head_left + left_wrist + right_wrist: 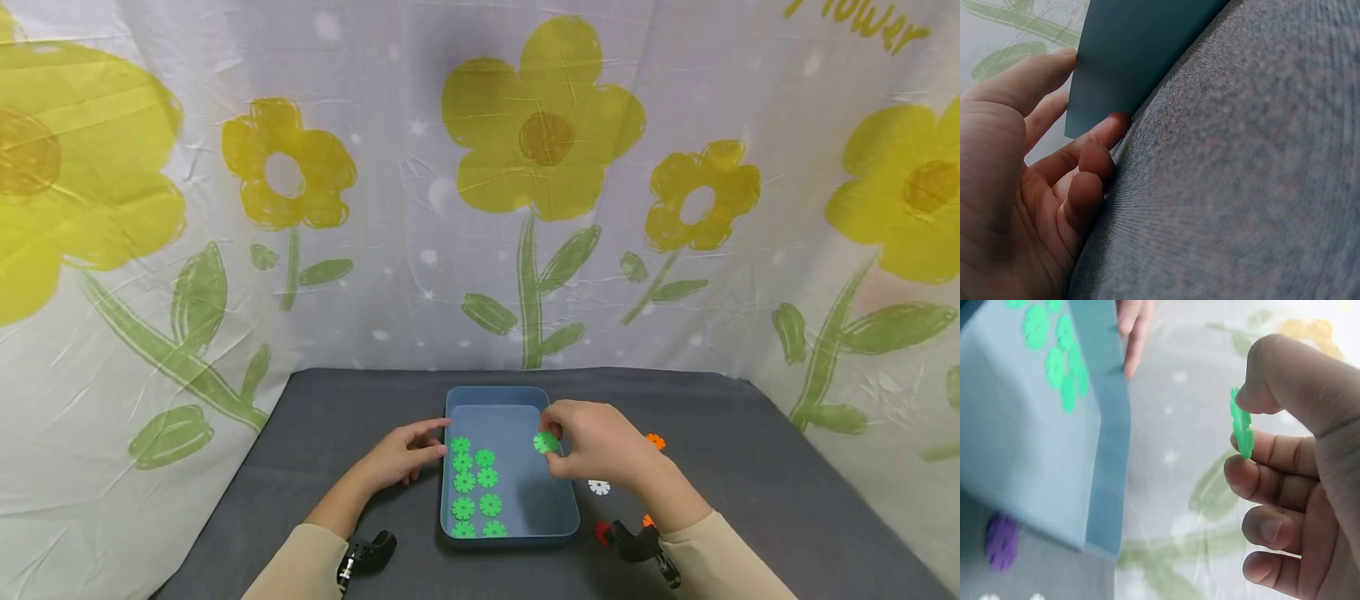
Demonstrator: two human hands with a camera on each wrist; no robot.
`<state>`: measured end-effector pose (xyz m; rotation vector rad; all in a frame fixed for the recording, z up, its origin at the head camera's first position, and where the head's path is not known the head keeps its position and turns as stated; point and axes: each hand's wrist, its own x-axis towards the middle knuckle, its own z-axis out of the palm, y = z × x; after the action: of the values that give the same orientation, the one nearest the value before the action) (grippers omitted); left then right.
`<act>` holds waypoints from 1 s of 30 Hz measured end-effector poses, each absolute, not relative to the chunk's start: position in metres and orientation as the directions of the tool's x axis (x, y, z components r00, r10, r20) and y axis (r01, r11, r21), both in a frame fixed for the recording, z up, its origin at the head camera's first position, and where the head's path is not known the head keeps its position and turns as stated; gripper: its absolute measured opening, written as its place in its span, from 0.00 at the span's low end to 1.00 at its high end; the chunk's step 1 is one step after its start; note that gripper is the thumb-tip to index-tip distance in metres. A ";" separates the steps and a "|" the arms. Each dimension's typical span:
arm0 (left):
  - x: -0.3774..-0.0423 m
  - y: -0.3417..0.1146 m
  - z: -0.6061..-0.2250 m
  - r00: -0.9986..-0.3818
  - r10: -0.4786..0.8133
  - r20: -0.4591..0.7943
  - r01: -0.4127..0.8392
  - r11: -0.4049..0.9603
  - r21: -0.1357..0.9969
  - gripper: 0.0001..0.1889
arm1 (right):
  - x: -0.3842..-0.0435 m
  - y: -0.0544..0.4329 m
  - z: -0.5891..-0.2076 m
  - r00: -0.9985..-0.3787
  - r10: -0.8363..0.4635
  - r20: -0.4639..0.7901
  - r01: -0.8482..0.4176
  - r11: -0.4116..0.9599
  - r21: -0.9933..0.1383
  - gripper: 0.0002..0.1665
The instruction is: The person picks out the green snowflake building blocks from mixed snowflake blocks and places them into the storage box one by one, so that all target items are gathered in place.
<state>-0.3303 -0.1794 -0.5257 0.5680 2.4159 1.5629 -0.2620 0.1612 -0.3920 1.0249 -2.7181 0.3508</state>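
Note:
Between thumb and fingers, my right hand (pixel 600 442) pinches a green notched disc (pixel 545 442) over the right part of a blue-grey tray (pixel 517 408). The right wrist view shows this green disc (pixel 1242 425) nearly edge-on, held at the fingertips. Several matching green discs (pixel 464 482) lie in two columns along the tray's left side. My left hand (pixel 401 454) rests at the tray's left wall, with fingertips touching it. In the left wrist view the thumb and fingers of the left hand (pixel 1035 144) meet the wall (pixel 1129 56), the lower fingers bent near the cloth.
Right of the tray lie a white disc (pixel 598 487), orange discs (pixel 656 441) and a red piece (pixel 602 533), partly hidden by the right arm. A purple disc (pixel 1002 540) lies beside the tray. A dark cloth (pixel 360 400) covers the table; a flowered curtain (pixel 397 250) hangs behind.

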 end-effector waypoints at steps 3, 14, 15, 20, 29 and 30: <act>-0.331 -0.180 -0.525 -0.904 0.427 0.040 0.211 0.361 0.908 0.30 | -0.271 0.144 -0.388 -0.715 -0.645 0.271 -0.689 0.716 -0.112 0.12; -0.332 -0.181 -0.524 -0.902 0.430 0.045 0.213 0.353 0.911 0.30 | -0.311 0.103 -0.394 -0.703 -0.682 0.202 -0.709 0.692 -0.134 0.14; -0.332 -0.181 -0.524 -0.902 0.430 0.046 0.215 0.353 0.911 0.30 | -0.315 0.100 -0.395 -0.708 -0.680 0.189 -0.705 0.693 -0.149 0.14; -0.332 -0.181 -0.526 -0.896 0.441 0.048 0.221 0.349 0.911 0.30 | -0.328 0.090 -0.408 -0.730 -0.672 0.123 -0.681 0.701 -0.211 0.14; -0.332 -0.181 -0.530 -0.893 0.447 0.048 0.223 0.347 0.911 0.30 | -0.348 0.082 -0.433 -0.781 -0.624 -0.010 -0.594 0.748 -0.296 0.15; -0.332 -0.181 -0.530 -0.894 0.445 0.048 0.223 0.351 0.909 0.29 | -0.349 0.081 -0.435 -0.785 -0.619 -0.024 -0.584 0.753 -0.303 0.15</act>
<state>-0.3318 -0.1806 -0.5303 0.6047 2.4040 1.5667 -0.3493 0.0806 -0.4351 1.0533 -3.0557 0.4612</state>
